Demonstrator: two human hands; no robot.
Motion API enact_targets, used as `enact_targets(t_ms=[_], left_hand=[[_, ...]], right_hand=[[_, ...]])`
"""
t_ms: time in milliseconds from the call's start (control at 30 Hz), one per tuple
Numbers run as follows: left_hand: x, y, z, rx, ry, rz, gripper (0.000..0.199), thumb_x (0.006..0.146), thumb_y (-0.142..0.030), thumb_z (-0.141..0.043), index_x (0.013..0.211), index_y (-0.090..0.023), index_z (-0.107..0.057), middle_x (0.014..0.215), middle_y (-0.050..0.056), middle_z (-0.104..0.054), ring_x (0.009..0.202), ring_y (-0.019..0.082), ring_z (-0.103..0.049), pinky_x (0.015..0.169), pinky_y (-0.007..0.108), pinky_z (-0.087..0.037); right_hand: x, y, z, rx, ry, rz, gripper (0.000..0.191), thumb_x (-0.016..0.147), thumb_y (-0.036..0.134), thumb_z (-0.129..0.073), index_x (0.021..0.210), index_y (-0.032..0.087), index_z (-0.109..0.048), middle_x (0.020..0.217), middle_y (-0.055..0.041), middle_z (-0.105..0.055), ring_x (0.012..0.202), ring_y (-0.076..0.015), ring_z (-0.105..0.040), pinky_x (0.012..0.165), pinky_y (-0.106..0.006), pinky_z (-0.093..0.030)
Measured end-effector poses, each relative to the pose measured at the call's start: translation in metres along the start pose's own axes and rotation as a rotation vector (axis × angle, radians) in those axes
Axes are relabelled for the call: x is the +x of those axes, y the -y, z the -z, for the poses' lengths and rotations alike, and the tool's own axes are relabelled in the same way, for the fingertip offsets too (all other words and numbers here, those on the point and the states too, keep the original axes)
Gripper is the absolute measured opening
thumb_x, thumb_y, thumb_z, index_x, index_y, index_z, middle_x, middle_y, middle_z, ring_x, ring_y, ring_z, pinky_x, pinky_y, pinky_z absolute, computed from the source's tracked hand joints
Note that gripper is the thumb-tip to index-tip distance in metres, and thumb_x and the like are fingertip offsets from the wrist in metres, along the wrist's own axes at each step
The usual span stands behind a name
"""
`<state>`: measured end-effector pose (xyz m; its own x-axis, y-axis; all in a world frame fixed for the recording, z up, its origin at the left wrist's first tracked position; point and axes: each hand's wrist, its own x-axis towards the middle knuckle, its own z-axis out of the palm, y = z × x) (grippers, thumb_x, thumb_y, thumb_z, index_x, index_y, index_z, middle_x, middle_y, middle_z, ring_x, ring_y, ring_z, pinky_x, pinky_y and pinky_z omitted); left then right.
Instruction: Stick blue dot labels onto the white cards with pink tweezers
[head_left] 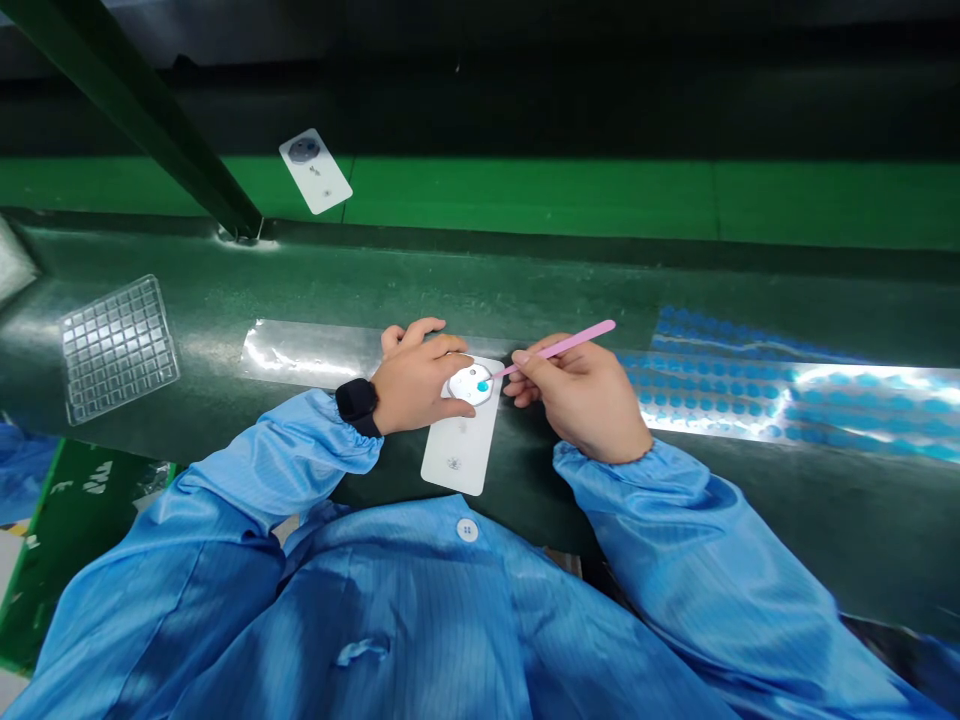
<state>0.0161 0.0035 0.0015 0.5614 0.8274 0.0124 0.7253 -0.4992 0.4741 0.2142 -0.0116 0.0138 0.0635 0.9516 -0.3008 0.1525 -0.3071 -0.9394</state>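
Note:
A white phone back cover (461, 455) with rounded corners lies on the bench in front of me, its round camera area at the far end. My left hand (420, 378) grips that end, thumb and forefinger on either side of the camera area, the other fingers spread. Pink tweezers (574, 340) are pinched in my right hand (581, 392), their tip pointing left onto the camera area. At the tip is a small blue round sticker (483, 386); whether the tweezers hold it or it rests on the cover, I cannot tell.
Clear film sheets with rows of blue round stickers (720, 395) lie at right. A clear strip (322, 352) lies left of my hands, a clear gridded tray (120, 350) farther left. Another white back cover (316, 175) rests on the green ledge beside a slanted green post (165, 130).

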Motion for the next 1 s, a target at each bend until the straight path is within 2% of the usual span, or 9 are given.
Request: enact_targets(t_ms=[333, 533, 800, 1000], left_hand=[[-0.001, -0.0004, 0.0001, 0.029, -0.009, -0.009, 0.051, 0.065, -0.049, -0.084, 0.107, -0.025, -0.069, 0.124, 0.006, -0.066, 0.13, 0.036, -0.041, 0.09, 0.048, -0.024], [-0.0017, 0.0008, -0.0013, 0.043, -0.036, -0.023, 0.051, 0.065, -0.05, -0.084, 0.107, -0.025, -0.069, 0.123, 0.006, -0.066, 0.13, 0.036, -0.042, 0.089, 0.048, -0.025], [-0.0021, 0.0015, -0.0018, 0.07, -0.054, -0.037, 0.053, 0.063, -0.052, -0.084, 0.107, -0.026, -0.069, 0.121, 0.006, -0.067, 0.128, 0.036, -0.043, 0.089, 0.047, -0.025], [-0.0026, 0.0025, -0.0019, 0.088, -0.049, -0.038, 0.053, 0.064, -0.052, -0.084, 0.107, -0.027, -0.069, 0.119, 0.006, -0.067, 0.128, 0.036, -0.043, 0.09, 0.046, -0.024]], right_hand=[[-0.0006, 0.0031, -0.0005, -0.002, -0.005, -0.011, 0.044, 0.067, 0.054, -0.08, 0.069, 0.015, -0.06, 0.055, -0.0043, -0.063, 0.044, -0.0141, -0.059, 0.04, -0.023, -0.051], [-0.0008, 0.0026, -0.0008, -0.027, -0.018, -0.007, 0.038, 0.07, 0.05, -0.078, 0.069, 0.016, -0.06, 0.056, -0.0048, -0.064, 0.044, -0.0149, -0.059, 0.039, -0.024, -0.051], [-0.0017, 0.0048, -0.0021, -0.091, -0.032, -0.008, 0.024, 0.076, 0.036, -0.073, 0.07, 0.016, -0.06, 0.056, -0.0039, -0.064, 0.045, -0.0149, -0.06, 0.04, -0.022, -0.05], [-0.0017, 0.0041, -0.0039, -0.089, -0.05, 0.001, 0.027, 0.075, 0.038, -0.075, 0.071, 0.016, -0.059, 0.056, -0.0037, -0.064, 0.044, -0.0155, -0.06, 0.04, -0.023, -0.05]])
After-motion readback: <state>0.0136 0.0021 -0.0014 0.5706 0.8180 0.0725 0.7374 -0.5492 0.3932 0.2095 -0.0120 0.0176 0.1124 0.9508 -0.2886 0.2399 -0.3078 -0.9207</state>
